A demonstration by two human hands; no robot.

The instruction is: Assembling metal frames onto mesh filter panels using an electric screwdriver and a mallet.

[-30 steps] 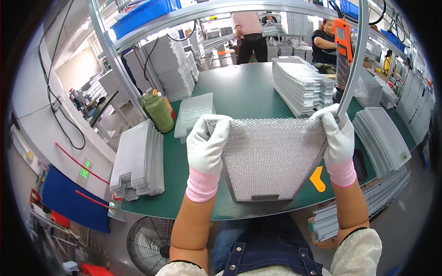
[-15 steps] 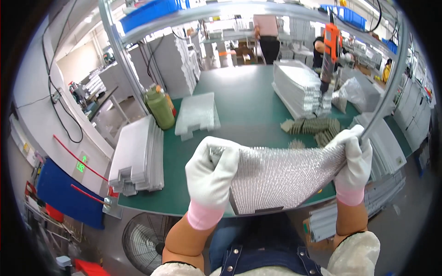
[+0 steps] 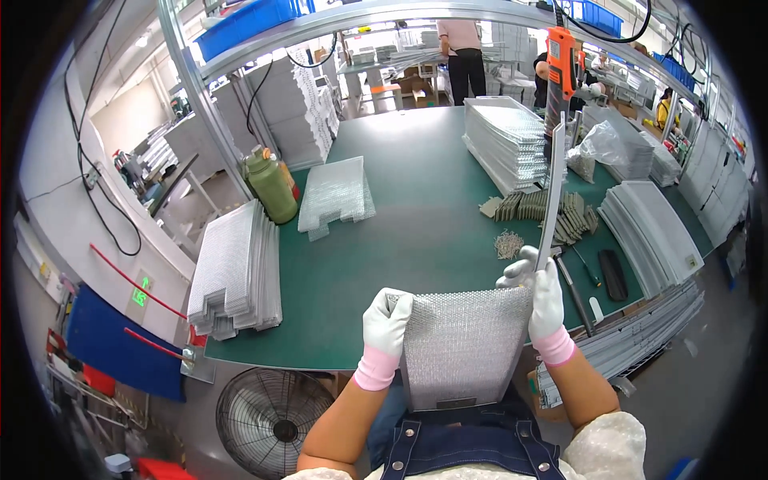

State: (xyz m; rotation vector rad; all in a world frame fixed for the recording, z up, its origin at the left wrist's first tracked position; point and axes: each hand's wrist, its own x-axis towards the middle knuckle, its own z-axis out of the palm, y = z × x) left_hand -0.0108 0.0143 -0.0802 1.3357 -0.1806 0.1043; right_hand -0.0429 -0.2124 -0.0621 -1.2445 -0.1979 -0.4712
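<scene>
1. Head view: both hands wear white gloves with pink cuffs and hold one silver mesh panel (image 3: 464,348) upright at the near edge of the green surface (image 3: 416,232), over the person's lap.
2. Left hand (image 3: 384,324) is closed over the panel's upper left corner, fingers curled around the edge.
3. Right hand (image 3: 544,296) grips the panel's upper right corner and also holds a long thin metal strip (image 3: 552,192), which rises up and away from the hand along the panel's right side.
4. Just beyond the right hand, a small heap of short pale pins (image 3: 508,244) lies on the surface; past it, a row of grey-tan flat pieces (image 3: 544,208) stands on edge.
5. Right of the hand lie a slim dark tool (image 3: 588,268) and a black flat bar (image 3: 614,274).
6. Farther out: a small stack of mesh panels (image 3: 336,196) mid-left, a green bottle (image 3: 270,186) beside it, and a tall stack of mesh panels (image 3: 508,140) at the far right.
7. Another thick pile of panels (image 3: 236,272) sits off the left edge; grey sheets (image 3: 648,228) lie in a stack on the right.
8. An orange power tool (image 3: 560,60) hangs overhead; a floor fan (image 3: 268,416) stands below the surface's near edge.
9. A person (image 3: 462,48) stands at the far end, well apart.
</scene>
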